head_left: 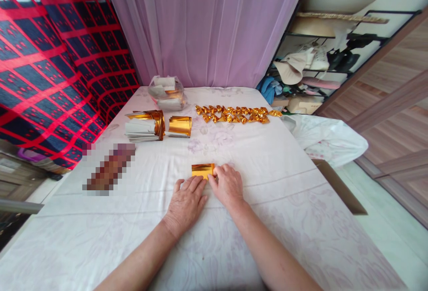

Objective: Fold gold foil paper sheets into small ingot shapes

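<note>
A small rectangle of gold foil paper (201, 169) lies on the white, flower-patterned tablecloth (160, 246) in front of me. My left hand (187, 199) lies flat, fingers stretched, with its fingertips on the paper's near edge. At the right end of the paper, my right hand (229, 185) is closed, thumb and index finger pinching the corner. Farther off, to the left, stand a curled stack of gold-and-white paper (147, 125) and a smaller gold stack (180, 126). Several folded gold foil pieces (234, 114) sit in rows at the back right.
A clear plastic bag (166, 92) of paper stands at the table's far left. A blurred-out, reddish object (110, 168) lies at left. Beyond are a purple curtain (207, 28) and a red-and-navy cloth (67, 59). A white bag (331, 139) and a shelf rack (317, 37) are right.
</note>
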Demonstrator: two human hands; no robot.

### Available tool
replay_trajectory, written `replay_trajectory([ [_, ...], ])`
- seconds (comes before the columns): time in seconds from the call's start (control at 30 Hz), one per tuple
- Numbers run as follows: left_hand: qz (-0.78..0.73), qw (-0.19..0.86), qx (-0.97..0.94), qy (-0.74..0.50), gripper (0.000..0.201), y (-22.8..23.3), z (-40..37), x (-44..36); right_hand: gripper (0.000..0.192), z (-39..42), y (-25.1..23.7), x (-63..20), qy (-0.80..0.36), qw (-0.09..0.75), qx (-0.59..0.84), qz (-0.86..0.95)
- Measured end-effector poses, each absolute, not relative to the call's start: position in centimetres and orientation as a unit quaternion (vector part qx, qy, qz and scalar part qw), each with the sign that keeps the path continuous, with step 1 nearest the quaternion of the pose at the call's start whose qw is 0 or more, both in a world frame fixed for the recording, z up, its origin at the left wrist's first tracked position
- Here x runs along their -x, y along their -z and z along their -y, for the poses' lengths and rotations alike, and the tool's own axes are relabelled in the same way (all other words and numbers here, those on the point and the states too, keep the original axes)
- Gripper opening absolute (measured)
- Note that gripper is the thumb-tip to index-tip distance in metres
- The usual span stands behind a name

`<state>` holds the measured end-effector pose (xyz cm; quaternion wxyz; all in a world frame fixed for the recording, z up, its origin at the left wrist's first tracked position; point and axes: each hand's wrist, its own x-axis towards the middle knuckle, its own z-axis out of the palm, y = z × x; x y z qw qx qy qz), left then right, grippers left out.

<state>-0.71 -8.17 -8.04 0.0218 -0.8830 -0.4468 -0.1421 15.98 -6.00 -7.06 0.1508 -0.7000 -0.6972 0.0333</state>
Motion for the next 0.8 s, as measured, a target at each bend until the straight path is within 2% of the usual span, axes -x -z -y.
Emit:
replay_trajectory([
  [0.3, 0.438, 0.025, 0.884, 0.158, 0.035, 8.3, 8.2, 1.0, 0.012, 6.1, 7.6, -16.4, -0.018, 0.162, 0.681, 0.714],
  [0.6, 0.443, 0.035, 0.882, 0.156, 0.034, 8.1, 8.2, 0.6, 0.032, 8.3, 7.4, -16.6, -0.003, 0.153, 0.574, 0.805],
  [0.8, 0.437, 0.042, 0.883, 0.164, 0.034, 7.9, 8.1, 0.9, 0.044, 9.5, 7.9, -16.8, -0.011, 0.111, 0.606, 0.788],
])
